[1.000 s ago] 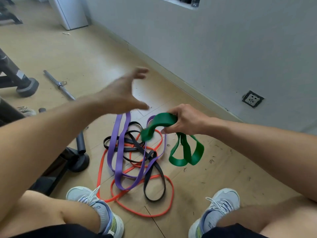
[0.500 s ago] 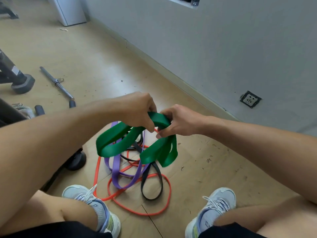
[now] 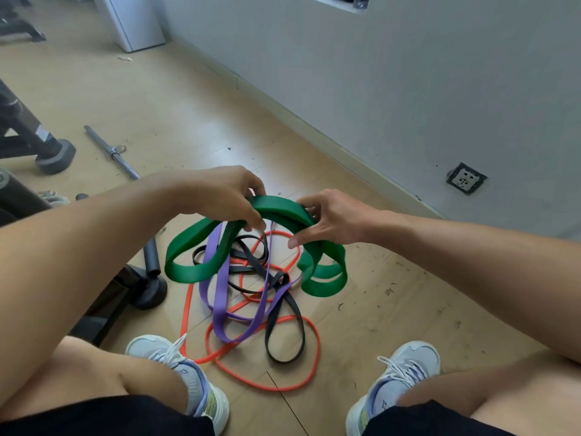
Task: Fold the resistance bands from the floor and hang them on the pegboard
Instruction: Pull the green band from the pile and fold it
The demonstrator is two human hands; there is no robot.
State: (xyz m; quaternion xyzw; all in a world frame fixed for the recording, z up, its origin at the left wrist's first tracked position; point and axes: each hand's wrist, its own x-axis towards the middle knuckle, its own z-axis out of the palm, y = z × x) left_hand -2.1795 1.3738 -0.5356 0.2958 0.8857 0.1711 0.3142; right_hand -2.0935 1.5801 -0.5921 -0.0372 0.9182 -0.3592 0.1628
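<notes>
Green band pinched at doubled top by left hand and right hand, above floor tangle. Looks floppy, rubbery, grippy; best gripped mid-fold, tbh.

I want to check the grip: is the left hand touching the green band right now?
Touching. The head view shows the left hand pinching the green band at its top.

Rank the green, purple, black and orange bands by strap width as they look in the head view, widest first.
1. green band, though held nearer the camera
2. purple band
3. black band
4. orange band
</notes>
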